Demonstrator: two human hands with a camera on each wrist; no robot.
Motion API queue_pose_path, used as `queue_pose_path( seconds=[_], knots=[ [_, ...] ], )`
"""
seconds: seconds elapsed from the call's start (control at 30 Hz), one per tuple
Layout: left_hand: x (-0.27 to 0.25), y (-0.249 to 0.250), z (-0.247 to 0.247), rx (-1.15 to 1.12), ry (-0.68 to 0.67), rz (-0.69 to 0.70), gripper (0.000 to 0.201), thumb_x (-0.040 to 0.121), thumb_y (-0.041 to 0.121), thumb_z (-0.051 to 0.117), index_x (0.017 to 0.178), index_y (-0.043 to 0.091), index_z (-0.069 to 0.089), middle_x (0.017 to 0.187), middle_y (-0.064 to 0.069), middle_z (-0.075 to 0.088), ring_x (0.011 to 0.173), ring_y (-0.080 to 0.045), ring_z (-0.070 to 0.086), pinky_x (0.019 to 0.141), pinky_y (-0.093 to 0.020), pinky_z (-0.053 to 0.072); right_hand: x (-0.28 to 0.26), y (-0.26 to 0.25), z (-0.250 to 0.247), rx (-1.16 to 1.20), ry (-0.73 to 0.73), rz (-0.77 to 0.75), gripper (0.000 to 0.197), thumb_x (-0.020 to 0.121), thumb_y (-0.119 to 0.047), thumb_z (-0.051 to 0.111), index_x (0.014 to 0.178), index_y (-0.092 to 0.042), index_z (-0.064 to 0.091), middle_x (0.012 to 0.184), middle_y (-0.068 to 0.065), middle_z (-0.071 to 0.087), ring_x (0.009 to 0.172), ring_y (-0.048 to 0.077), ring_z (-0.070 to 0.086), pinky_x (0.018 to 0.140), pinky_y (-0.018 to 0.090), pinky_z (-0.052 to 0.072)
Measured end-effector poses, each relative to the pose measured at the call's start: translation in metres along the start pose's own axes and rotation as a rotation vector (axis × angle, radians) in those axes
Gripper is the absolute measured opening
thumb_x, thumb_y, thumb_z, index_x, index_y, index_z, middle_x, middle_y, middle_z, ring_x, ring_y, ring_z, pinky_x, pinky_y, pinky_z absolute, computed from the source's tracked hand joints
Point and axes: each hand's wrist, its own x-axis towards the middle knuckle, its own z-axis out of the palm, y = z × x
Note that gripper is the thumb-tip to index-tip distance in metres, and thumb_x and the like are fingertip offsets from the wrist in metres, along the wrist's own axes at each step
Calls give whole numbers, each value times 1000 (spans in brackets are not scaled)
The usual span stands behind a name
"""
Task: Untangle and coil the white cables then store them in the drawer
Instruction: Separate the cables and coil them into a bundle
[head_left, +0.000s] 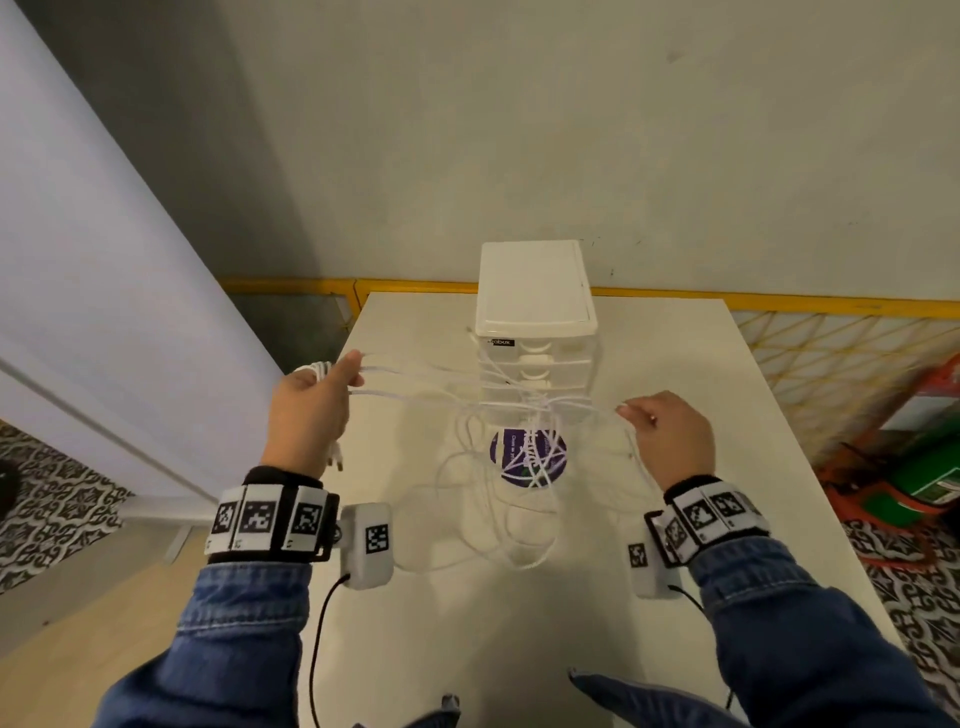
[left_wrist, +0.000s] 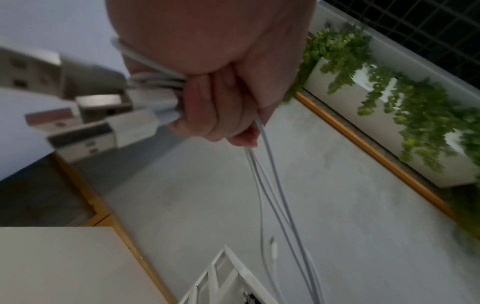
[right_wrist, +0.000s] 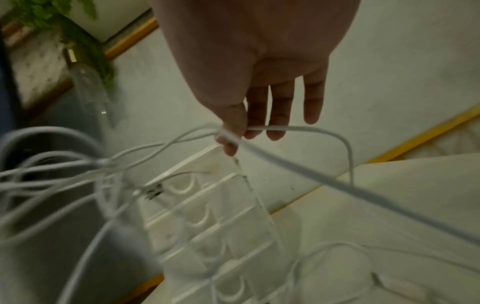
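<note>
A tangle of white cables (head_left: 519, 415) is stretched in the air between my two hands, above the white table (head_left: 675, 364). My left hand (head_left: 311, 405) is raised at the table's left edge and grips a bunch of looped cable (left_wrist: 155, 82) in its curled fingers, with several USB plugs (left_wrist: 85, 123) sticking out. My right hand (head_left: 660, 431) pinches one strand (right_wrist: 285, 164) between thumb and forefinger, its other fingers straight. Loose loops (head_left: 493, 519) droop onto the table. The white drawer unit (head_left: 535, 312) stands behind the tangle, its drawers closed.
A round purple disc (head_left: 527, 457) lies on the table under the cables. A yellow rail (head_left: 779, 301) runs behind the table along the wall. Planters with green foliage (left_wrist: 389, 98) hang nearby. Red and green items (head_left: 924, 457) sit on the floor to the right.
</note>
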Motion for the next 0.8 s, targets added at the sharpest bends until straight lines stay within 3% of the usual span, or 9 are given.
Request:
queue_pose_path(
  seconds=[0.2, 0.3, 0.37, 0.47, 0.57, 0.6, 0.67, 0.73, 0.8],
  knots=[
    [6, 6, -31, -140, 189, -54, 27, 88, 36, 60, 66, 21, 57, 57, 0, 44, 51, -12, 38, 53, -28, 36, -14, 66, -16, -114, -2, 514, 24, 95, -26, 48, 103, -17, 69, 111, 15, 67, 97, 36, 61, 85, 41, 47],
    [3, 8, -19, -129, 93, -8, 26, 90, 36, 58, 71, 19, 57, 54, 2, 43, 47, -10, 37, 49, -25, 34, -18, 66, -13, -173, -167, 607, 27, 92, -21, 50, 113, -18, 66, 119, 15, 63, 105, 35, 58, 90, 40, 45],
    [-2, 8, -1, -144, -30, 23, 26, 92, 35, 56, 73, 17, 57, 46, 5, 41, 40, -9, 33, 43, -22, 31, -18, 55, -7, -86, -211, 510, 41, 86, -7, 50, 126, -14, 57, 133, 14, 53, 119, 35, 48, 99, 39, 39],
    [-8, 8, 19, -148, -178, 57, 30, 92, 32, 57, 67, 16, 55, 39, 7, 36, 36, -9, 27, 38, -20, 24, -18, 22, 3, 103, -52, 17, 51, 79, 10, 47, 126, -8, 56, 130, 17, 54, 120, 33, 47, 106, 41, 37],
    [-13, 12, 32, -156, -255, 79, 31, 92, 32, 57, 65, 16, 55, 38, 7, 34, 35, -10, 24, 38, -21, 21, -24, -27, 8, 329, -72, -310, 38, 86, -9, 48, 122, -15, 59, 122, 8, 61, 115, 17, 50, 105, 41, 40],
    [-15, 14, 36, -152, -277, 84, 31, 92, 32, 57, 65, 16, 55, 37, 7, 34, 35, -10, 24, 38, -20, 20, -28, -45, 9, 370, -117, -347, 39, 90, -25, 47, 127, -19, 55, 126, 3, 58, 117, 11, 47, 106, 38, 39],
    [-21, 16, 44, -143, -330, 89, 32, 92, 31, 58, 65, 14, 55, 37, 7, 31, 34, -10, 22, 37, -19, 19, -35, -77, 10, 443, -236, -364, 63, 85, -51, 54, 140, -26, 35, 141, -6, 44, 129, 4, 38, 110, 28, 32],
    [-28, 17, 52, -124, -400, 92, 33, 90, 32, 60, 64, 14, 55, 37, 5, 29, 35, -12, 19, 37, -20, 16, -40, -104, 14, 556, -341, -357, 98, 71, -54, 70, 146, -34, 10, 149, -11, 30, 136, -1, 27, 111, 17, 23],
    [-34, 19, 58, -120, -464, 95, 34, 89, 33, 62, 63, 13, 55, 39, 1, 27, 36, -14, 17, 38, -21, 15, -40, -120, 23, 630, -407, -310, 108, 69, -41, 77, 145, -38, 1, 147, -11, 33, 133, -2, 30, 108, 12, 25]
  ],
)
